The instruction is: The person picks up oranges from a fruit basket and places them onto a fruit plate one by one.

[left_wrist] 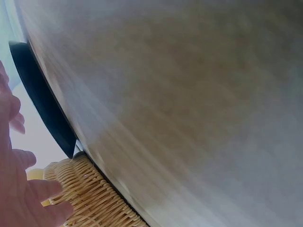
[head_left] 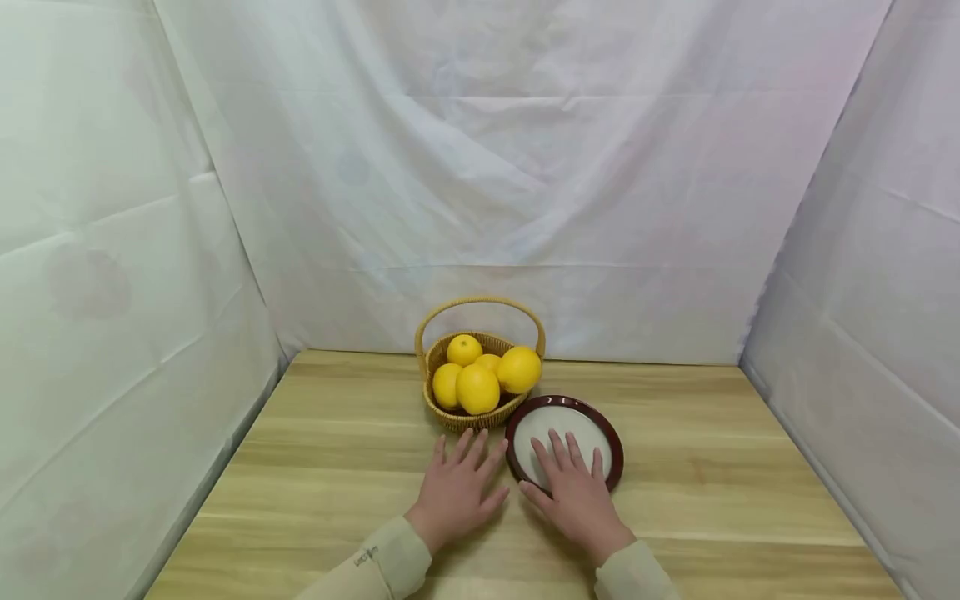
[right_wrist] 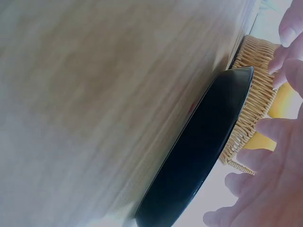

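Note:
A wicker basket [head_left: 472, 423] with a tall arched handle stands towards the back of the table, holding several yellow round fruits [head_left: 477, 389] that look like oranges or lemons. To its right, close against it, lies a round plate [head_left: 617, 454] with a dark red rim and a pale centre. My left hand [head_left: 456, 492], fingers spread, is just in front of the basket and holds nothing. My right hand [head_left: 573, 496] hovers over the near part of the plate with its fingers spread. In the right wrist view the plate's dark outer side [right_wrist: 199, 146] shows below the fingers, apart from them.
The wood-grain table [head_left: 337, 467] extends to both sides of the basket and plate. White cloth hangs behind it [head_left: 480, 183] and along the left and right sides.

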The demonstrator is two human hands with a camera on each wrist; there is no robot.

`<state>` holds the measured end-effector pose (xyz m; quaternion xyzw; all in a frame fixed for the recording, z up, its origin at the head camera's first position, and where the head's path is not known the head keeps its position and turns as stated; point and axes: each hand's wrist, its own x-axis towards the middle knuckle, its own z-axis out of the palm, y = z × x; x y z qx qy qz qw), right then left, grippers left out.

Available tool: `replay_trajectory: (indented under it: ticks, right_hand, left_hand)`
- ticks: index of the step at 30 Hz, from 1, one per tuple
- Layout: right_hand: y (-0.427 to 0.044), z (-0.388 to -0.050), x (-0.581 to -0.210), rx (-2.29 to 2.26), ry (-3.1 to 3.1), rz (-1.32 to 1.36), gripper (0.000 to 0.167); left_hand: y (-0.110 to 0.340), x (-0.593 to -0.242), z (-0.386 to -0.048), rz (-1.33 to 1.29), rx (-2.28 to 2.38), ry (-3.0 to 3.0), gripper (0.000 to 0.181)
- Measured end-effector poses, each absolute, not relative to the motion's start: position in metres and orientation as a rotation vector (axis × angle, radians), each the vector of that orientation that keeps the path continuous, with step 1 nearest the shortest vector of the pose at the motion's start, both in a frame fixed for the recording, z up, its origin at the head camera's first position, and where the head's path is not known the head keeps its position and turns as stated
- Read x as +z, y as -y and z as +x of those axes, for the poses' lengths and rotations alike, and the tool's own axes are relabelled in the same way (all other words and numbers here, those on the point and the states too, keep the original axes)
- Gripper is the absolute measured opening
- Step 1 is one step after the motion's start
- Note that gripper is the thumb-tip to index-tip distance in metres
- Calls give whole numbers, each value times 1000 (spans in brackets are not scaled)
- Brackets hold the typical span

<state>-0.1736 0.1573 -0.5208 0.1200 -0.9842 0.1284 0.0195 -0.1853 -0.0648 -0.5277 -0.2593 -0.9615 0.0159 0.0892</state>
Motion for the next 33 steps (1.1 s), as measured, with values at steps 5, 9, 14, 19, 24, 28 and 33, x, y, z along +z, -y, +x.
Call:
replay_trajectory:
  ticks: [5,9,14,19,24,28,33]
  right_hand:
    - [-160,-175,-519,502,3003,326,65]
    - [-164,-176,-517,602,2941,270,52]
    - [-170,-174,-515,824,2933,172,41]
    - [-177,-173,-512,976,2897,74,34]
    - [-185,-176,-511,1053,2868,-47,31]
    - [-193,-177,-511,1187,2847,-197,30]
    - [-207,-177,-512,1275,2810,-365,29]
  left_hand:
    - [62,-524,-186,-768,-25,2870,67]
    - [59,-521,-188,-775,-47,2811,66]
    - [55,-512,-190,-778,-65,2791,56]
    - [54,-504,-196,-743,-114,2872,44]
    - [57,-497,-201,-735,-158,2870,38]
    - [61,-493,-204,-736,-173,2813,29]
    - [65,-488,-208,-726,-197,2764,21]
